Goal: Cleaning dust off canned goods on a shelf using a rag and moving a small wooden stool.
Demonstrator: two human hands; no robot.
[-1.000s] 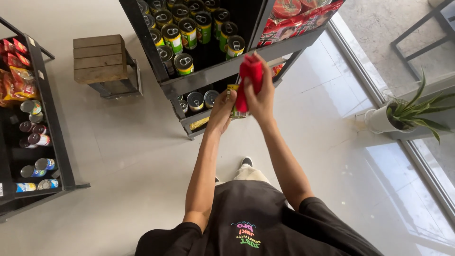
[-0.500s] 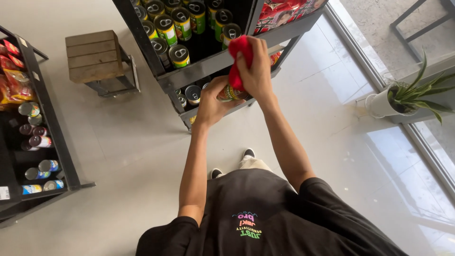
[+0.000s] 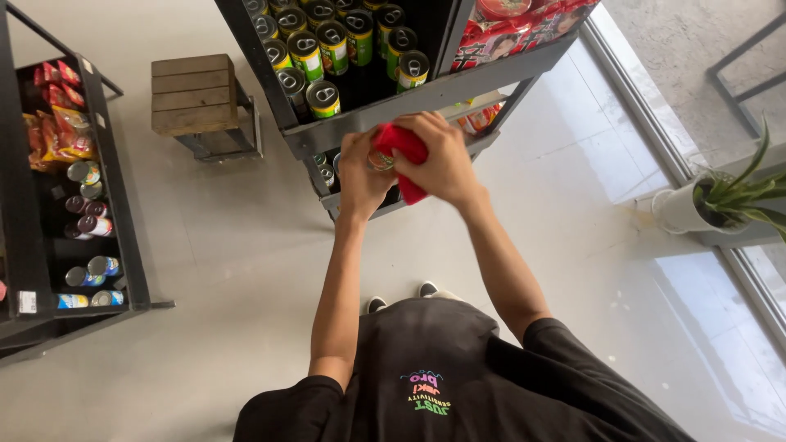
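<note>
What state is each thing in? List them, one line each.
Left hand: fingers wrapped around a can.
Right hand: pressing the red cloth on the can.
Red cloth: bunched, partly covered.
Can: held, mostly hidden.
Shelf cans: upright, in rows.
Wooden stool: standing, bare top.

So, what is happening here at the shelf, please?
A person in a black shirt stands before a dark shelf unit stocked with green cans. The left hand holds a can, mostly hidden, while the right hand presses a red cloth over it. Both hands are raised close together in front of the shelf edge.
</note>
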